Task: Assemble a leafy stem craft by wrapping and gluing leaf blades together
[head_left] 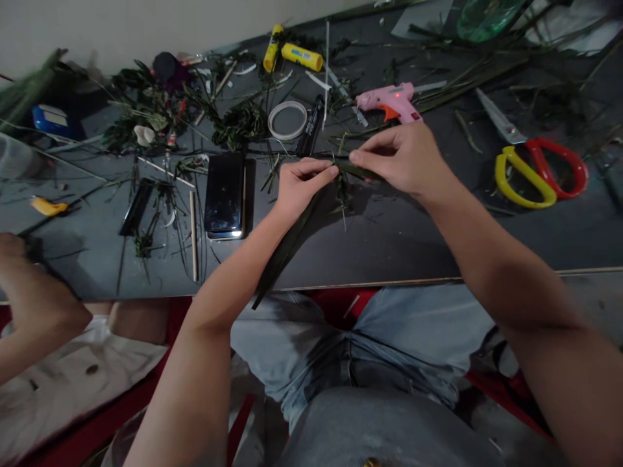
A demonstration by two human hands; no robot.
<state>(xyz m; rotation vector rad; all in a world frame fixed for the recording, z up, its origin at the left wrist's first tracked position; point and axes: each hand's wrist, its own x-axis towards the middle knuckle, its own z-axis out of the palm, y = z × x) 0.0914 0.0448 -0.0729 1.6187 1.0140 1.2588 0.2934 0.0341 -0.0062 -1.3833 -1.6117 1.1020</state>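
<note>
Nearest the seated person, a long, dark green, blade-like leaf (pixel 282 256) overhangs the front edge of the dark grey tabletop (pixel 399 246), where a shifting knee or sleeve could snag it and jerk the work loose. Just beyond, the person's left hand (pixel 306 185) pinches a flat green leaf strip (pixel 359 172) between thumb and forefinger, beside a small, spiky green bundle of leaf pieces (pixel 343 188); the right hand (pixel 396 159) curls, thumb near fingers, over the strip's other end, though whether its tips close on it cannot be told. The strip lies between the two hands, above the tabletop's middle; pulled too hard or unevenly, it could split or slip free, since it looks thin. To the right, large scissors with yellow and red handles (pixel 525 172) lie with blades pointing away, a likely nick for a hand reaching across them. Closest in risk, a pink glue gun with an orange trigger (pixel 389 102) rests just behind the right hand, its red light lit; the nozzle may be hot, and a backward brush of the knuckles could knock it or burn skin. Farther off lie two yellow glue tubes (pixel 302 57), apt to roll if bumped.
</note>
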